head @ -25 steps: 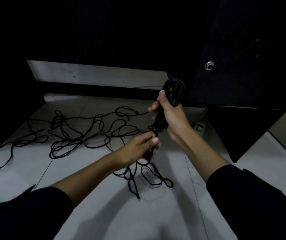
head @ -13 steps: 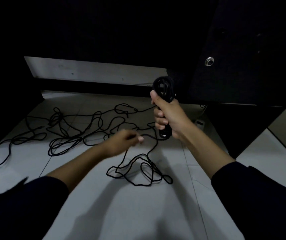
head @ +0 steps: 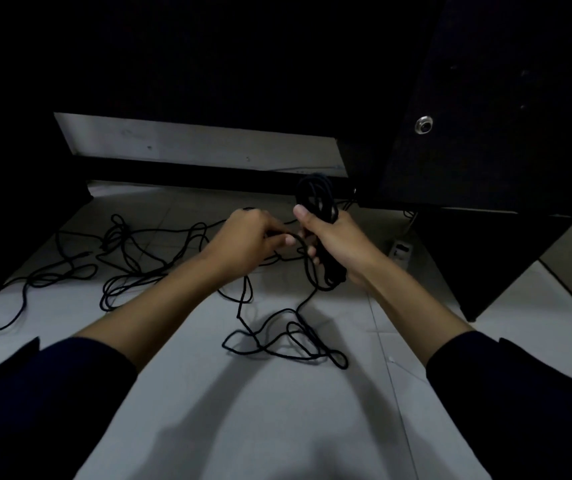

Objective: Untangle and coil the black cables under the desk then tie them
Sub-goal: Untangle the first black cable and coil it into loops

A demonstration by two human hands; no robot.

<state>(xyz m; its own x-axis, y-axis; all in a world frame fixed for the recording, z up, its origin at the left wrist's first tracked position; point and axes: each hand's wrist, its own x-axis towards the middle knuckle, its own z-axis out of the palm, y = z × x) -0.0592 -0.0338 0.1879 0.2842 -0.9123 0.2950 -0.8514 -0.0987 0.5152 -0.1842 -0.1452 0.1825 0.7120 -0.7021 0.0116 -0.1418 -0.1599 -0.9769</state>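
Observation:
My right hand grips a coiled bundle of black cable, held upright above the floor with loops sticking out over and under the fist. Just to its left, my left hand pinches a strand of the same cable that runs into the bundle. The loose black cable lies tangled over the pale tiled floor to the left, and a few more loops lie below my hands.
A dark desk panel with a metal fitting stands at the right. A white power strip lies by its foot. A dark desk side closes off the left, a pale wall strip the back.
My left hand rose from low on the floor side and came up beside my right hand, bringing a strand to the bundle. The right hand stayed roughly in place with the coil.

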